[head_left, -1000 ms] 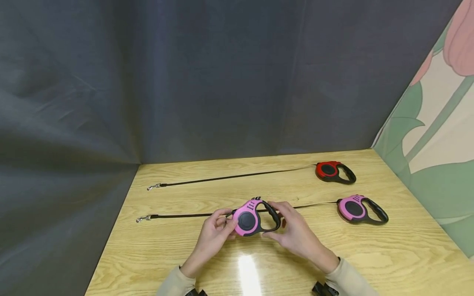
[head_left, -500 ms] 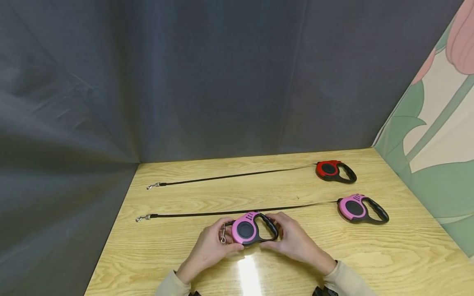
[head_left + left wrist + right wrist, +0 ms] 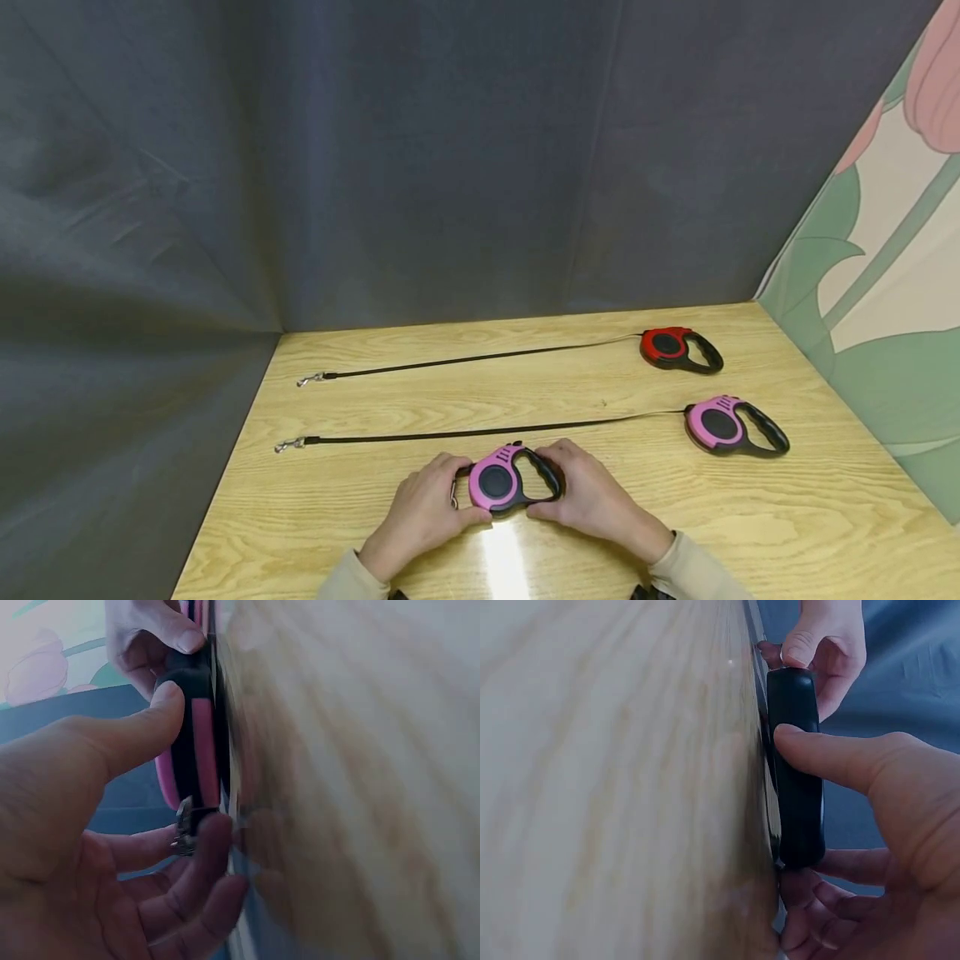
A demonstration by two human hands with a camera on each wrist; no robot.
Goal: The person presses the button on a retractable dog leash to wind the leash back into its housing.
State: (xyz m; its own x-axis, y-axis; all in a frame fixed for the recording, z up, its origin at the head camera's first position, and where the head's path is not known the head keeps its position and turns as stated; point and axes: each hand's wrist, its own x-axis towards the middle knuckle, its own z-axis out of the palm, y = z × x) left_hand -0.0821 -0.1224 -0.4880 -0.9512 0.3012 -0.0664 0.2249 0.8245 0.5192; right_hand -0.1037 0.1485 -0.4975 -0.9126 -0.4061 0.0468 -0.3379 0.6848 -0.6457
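A pink and black retractable dog leash (image 3: 496,483) lies flat, close over the wooden table, between two hands. My left hand (image 3: 422,510) holds its round casing, thumb at the near edge and fingers at the far one. The leash's metal clip (image 3: 184,829) hangs beside those fingers in the left wrist view. At the other end my right hand (image 3: 592,502) grips the black handle (image 3: 796,802), its thumb pressing the near side and its fingers at the far side.
Behind it, a second pink leash (image 3: 720,425) lies with its cord (image 3: 480,432) drawn out leftward. Farther back, a red leash (image 3: 666,347) lies the same way. Dark cloth (image 3: 450,167) hangs behind the table (image 3: 337,508); a floral cloth (image 3: 885,350) hangs at the right.
Both hands have brought the pink leash down and toward the table's front, from overlapping the second leash's cord to in front of it. The other leashes have not moved.
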